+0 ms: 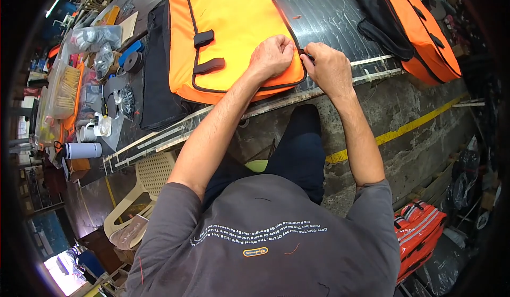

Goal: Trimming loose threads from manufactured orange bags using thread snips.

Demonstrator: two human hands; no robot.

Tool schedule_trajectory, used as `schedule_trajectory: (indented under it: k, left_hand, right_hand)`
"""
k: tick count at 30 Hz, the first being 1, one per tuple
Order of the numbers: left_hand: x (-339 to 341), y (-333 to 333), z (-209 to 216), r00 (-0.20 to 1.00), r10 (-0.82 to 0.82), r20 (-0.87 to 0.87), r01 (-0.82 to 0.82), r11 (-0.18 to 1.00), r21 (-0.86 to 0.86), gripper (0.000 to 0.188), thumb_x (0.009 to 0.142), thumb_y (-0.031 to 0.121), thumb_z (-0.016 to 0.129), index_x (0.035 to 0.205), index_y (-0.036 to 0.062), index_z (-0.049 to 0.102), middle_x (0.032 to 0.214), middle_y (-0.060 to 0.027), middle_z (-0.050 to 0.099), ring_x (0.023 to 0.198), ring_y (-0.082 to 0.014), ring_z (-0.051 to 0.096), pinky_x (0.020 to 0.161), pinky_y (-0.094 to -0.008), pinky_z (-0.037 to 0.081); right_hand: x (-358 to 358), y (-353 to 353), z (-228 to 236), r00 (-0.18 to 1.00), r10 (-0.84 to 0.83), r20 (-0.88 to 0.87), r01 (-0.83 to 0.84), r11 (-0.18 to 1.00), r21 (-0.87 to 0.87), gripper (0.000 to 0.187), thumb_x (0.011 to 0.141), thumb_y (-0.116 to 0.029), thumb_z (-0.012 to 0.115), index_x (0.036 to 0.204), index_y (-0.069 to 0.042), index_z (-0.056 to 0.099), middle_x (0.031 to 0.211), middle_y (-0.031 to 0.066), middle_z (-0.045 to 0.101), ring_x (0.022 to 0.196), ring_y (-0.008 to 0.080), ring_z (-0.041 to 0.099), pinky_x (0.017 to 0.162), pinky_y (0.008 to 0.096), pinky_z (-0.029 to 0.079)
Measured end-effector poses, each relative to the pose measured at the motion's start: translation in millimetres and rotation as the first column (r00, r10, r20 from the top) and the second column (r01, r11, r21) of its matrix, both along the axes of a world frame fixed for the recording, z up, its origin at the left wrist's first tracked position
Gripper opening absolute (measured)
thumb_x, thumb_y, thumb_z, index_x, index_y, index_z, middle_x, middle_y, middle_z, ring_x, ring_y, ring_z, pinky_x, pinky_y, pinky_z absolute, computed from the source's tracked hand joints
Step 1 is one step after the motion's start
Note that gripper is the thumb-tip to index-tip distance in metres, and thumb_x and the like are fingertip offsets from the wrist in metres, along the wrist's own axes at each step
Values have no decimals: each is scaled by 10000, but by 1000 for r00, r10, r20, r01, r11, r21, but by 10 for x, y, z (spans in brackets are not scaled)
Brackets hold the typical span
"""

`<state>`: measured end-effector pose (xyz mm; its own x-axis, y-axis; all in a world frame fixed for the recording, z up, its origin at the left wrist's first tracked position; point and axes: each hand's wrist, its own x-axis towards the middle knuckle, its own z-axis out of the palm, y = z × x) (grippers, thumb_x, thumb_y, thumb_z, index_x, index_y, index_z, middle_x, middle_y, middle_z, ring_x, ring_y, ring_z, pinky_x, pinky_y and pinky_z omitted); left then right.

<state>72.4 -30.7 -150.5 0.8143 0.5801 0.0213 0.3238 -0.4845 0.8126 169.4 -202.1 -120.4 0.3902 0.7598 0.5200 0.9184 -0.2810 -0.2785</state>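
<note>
A bright orange padded bag [228, 15] with black piping lies on the table in front of me. Two short dark strap loops, an upper one [204, 38] and a lower one [209, 65], sit near its left side. My left hand [272, 58] rests on the bag by its right edge, fingers closed in a pinch; what they hold is hidden. Just beside it, at the piping, my right hand [328, 66] is closed around a small dark item [307, 56] whose kind I cannot make out.
Another orange bag with black parts [425, 31] overhangs the table [340, 21] at right. Black fabric [159, 79], a clear plastic box [95, 38] and a white cylindrical container [83, 150] lie left. A beige plastic chair [151, 175] stands below; a red bag [419, 233] is lower right.
</note>
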Motion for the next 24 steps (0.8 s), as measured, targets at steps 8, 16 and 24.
schedule_trajectory:
  k: [8,16,24]
  left_hand:
    - [-9,4,-39,998,8,64,-12,998,62,295,1045,298,667,992,19,749,786,-72,711,735,-167,656,740,-384,548]
    - [-23,-24,-24,997,18,72,-22,998,53,294,1046,298,672,978,19,733,767,-66,687,721,-165,638,730,-380,540]
    - [-19,1,-57,994,4,105,-8,999,39,266,1045,271,679,988,19,741,749,-66,674,714,-158,627,717,-378,532]
  right_hand:
    - [2,9,-39,1000,15,26,-14,999,-36,167,974,-221,784,965,-66,725,932,122,767,851,362,765,740,474,617]
    - [-19,-2,-45,1000,-17,-12,17,999,-40,170,966,-214,787,982,-61,717,957,139,772,872,377,763,762,479,619]
    - [-4,24,-32,1000,12,3,-12,999,-47,165,965,-206,785,970,-58,711,953,142,769,886,378,765,767,488,615]
